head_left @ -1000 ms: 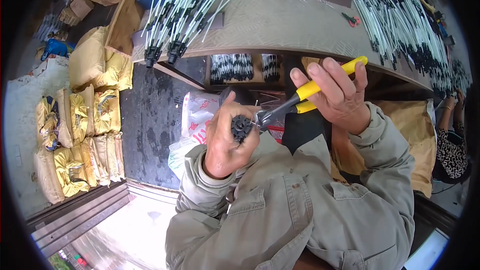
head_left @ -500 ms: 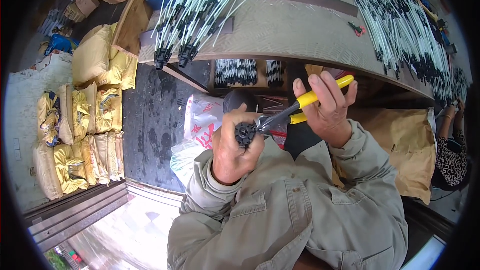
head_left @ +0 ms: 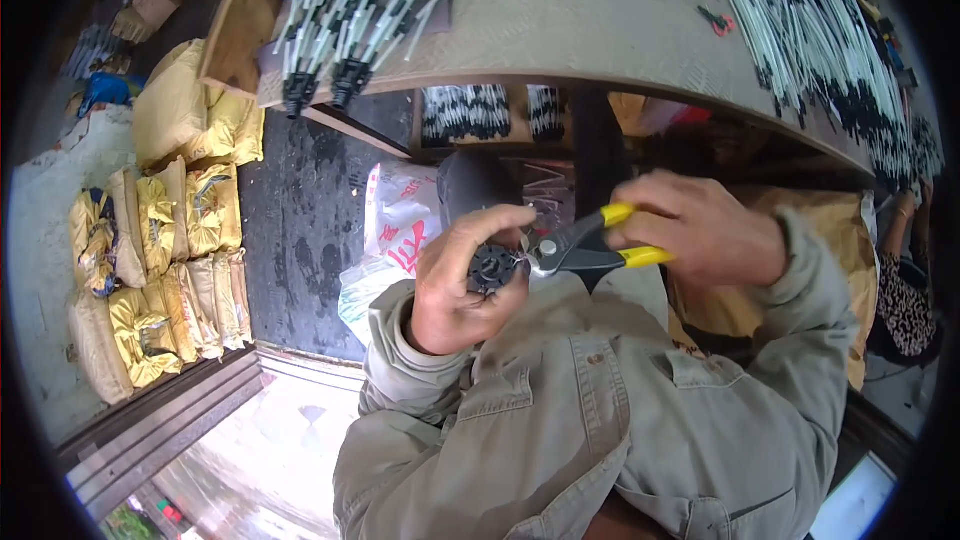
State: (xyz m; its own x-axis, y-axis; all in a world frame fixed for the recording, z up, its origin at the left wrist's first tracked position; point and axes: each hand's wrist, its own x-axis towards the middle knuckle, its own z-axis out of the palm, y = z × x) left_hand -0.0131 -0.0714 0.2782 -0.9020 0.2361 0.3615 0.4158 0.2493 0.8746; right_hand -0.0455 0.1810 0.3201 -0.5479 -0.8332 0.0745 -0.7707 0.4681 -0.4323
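A round black ribbed plastic part [head_left: 490, 267] is held in my left hand [head_left: 450, 285], its toothed end facing up, fingers and thumb wrapped round it. My right hand [head_left: 690, 225] grips a pair of pliers [head_left: 575, 248] with dark jaws and yellow handles; the hand is slightly blurred. The handles stand spread apart, and the jaws meet the right side of the black part, by the fingertips of my left hand. Whether the jaws are closed on a piece of it is too small to tell.
A workbench [head_left: 590, 30] stretches ahead, bearing bundles of pale tubes with black fittings [head_left: 370, 10], a larger pile of tubes [head_left: 810, 40] and red-handled scissors [head_left: 717, 22]. Filled sacks [head_left: 165, 300] are stacked at left. A plastic bag [head_left: 395, 220] lies below; another person's arm [head_left: 893, 240] shows far right.
My right hand has turned from open-fingered, palm up, to wrapped over the handles. The pliers have swung lower and opened wider. My left hand keeps hold of the black part.
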